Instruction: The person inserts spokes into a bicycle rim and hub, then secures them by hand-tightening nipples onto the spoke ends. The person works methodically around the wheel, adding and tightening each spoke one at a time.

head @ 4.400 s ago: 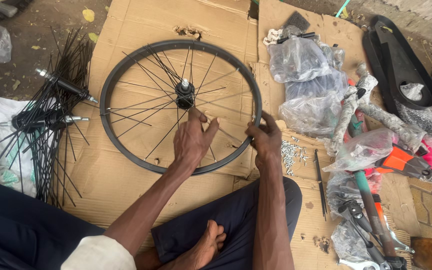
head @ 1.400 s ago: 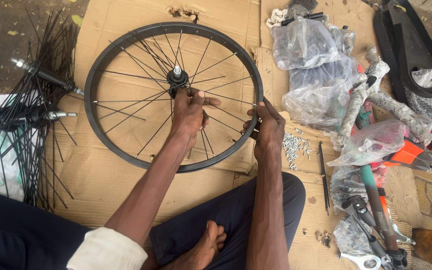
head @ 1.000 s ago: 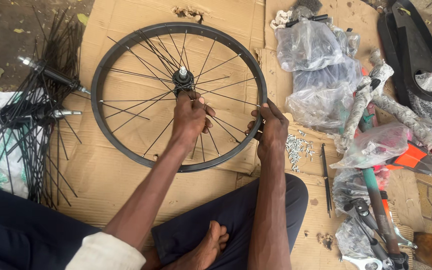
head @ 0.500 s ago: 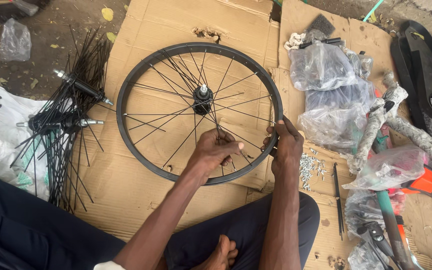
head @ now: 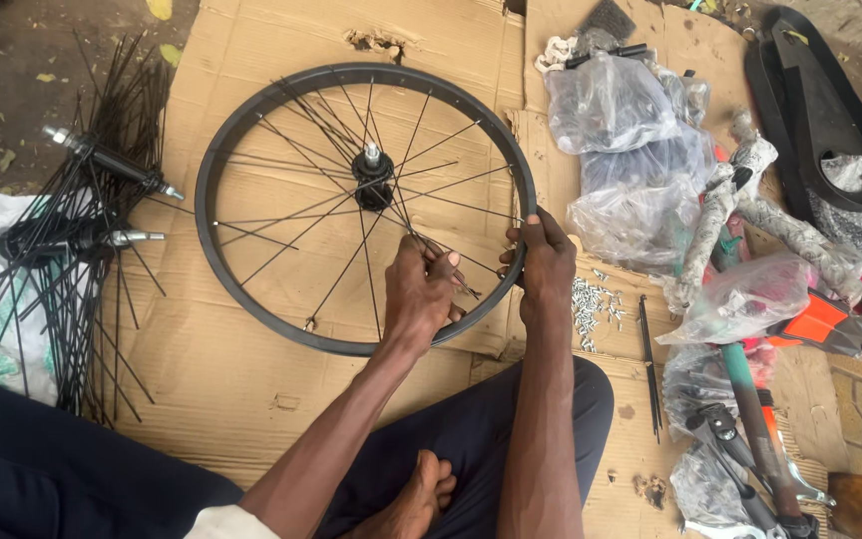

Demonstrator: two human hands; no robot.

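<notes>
The left hand (head: 419, 294) now sits lower than before, off the hub (head: 372, 165) and down among the spokes (head: 441, 268) near the rim (head: 523, 215), fingers curled around one. The right hand (head: 543, 262) now clasps the rim slightly farther along.

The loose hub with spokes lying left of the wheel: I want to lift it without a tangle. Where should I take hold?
Take the hub with spokes by its bare metal axle end, which points toward the wheel rim. Come from the wheel's side: there the spokes fan away behind it, so the shaft is free. That is probably the cleanest hold.
</notes>
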